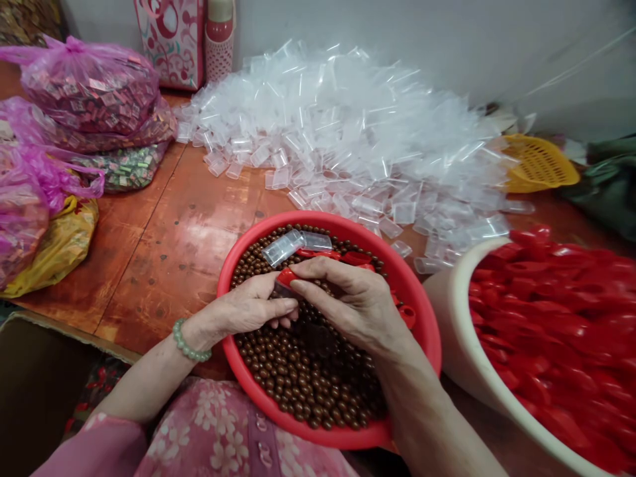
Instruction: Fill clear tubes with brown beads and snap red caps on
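Over a red basin (pixel 232 361) of brown beads (pixel 298 381), both hands meet. My left hand (pixel 253 305), with a green bead bracelet at its wrist, is closed around a small clear case. My right hand (pixel 348 298) pinches a red cap (pixel 287 277) at the top end of that case. Inside the basin, two clear plastic cases (pixel 284 248) lie on the beads near the far rim. Red plastic pieces (pixel 407 316) rest along the basin's far and right side, partly behind my right hand.
Behind the basin spreads a large heap of clear cases (pixel 348 132). A white tub (pixel 464 298) of red pieces stands at right, a yellow basket (pixel 541 163) behind it. Filled pink bags (pixel 94 86), a patterned bag (pixel 171 46) and a bottle (pixel 219 40) are at left.
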Demonstrator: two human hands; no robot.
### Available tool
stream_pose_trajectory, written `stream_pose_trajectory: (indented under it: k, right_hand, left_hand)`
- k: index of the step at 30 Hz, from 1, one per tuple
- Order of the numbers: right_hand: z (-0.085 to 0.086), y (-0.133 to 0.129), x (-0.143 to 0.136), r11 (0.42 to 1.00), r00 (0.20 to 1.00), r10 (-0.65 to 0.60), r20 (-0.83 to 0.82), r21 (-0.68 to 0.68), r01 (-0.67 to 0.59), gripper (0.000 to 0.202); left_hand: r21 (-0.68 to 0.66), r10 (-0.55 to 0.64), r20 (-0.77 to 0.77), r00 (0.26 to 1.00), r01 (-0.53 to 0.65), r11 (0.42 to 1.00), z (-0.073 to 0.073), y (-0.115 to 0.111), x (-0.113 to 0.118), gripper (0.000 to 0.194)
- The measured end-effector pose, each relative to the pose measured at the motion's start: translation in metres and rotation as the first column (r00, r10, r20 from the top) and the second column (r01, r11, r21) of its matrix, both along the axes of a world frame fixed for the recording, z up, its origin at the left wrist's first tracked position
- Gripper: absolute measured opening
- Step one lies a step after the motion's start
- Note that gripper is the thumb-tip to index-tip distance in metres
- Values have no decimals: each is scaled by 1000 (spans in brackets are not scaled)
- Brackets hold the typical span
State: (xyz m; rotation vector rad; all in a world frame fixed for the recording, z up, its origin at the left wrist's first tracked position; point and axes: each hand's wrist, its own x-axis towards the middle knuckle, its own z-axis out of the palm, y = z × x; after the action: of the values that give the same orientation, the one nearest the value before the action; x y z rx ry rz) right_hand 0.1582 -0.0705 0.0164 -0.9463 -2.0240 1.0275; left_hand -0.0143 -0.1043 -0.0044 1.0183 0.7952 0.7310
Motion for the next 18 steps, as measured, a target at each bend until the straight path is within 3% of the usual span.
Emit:
stream_pose_trajectory:
  k: [6, 12, 17, 18]
  right_hand:
    - [-2, -3, 3, 1000, 1000, 10, -4, 9, -10, 7]
    - [-5, -8, 3, 983, 996, -3, 90, 184, -14, 11]
    - [-11, -15, -5, 934, 959, -30, 282, 349, -74, 75]
    - [-13, -16, -7, 922, 954, -46, 296, 379, -73, 80]
  left_hand:
    - [23, -55, -57, 997, 57, 998, 3, 2, -1, 8]
    - [-59, -56, 46, 997, 59, 997, -1, 2, -2, 23]
    - [-129, 70, 205, 976, -44, 991, -5, 3, -1, 38]
    - [-153, 93, 220, 971, -60, 986, -5, 3, 0, 38]
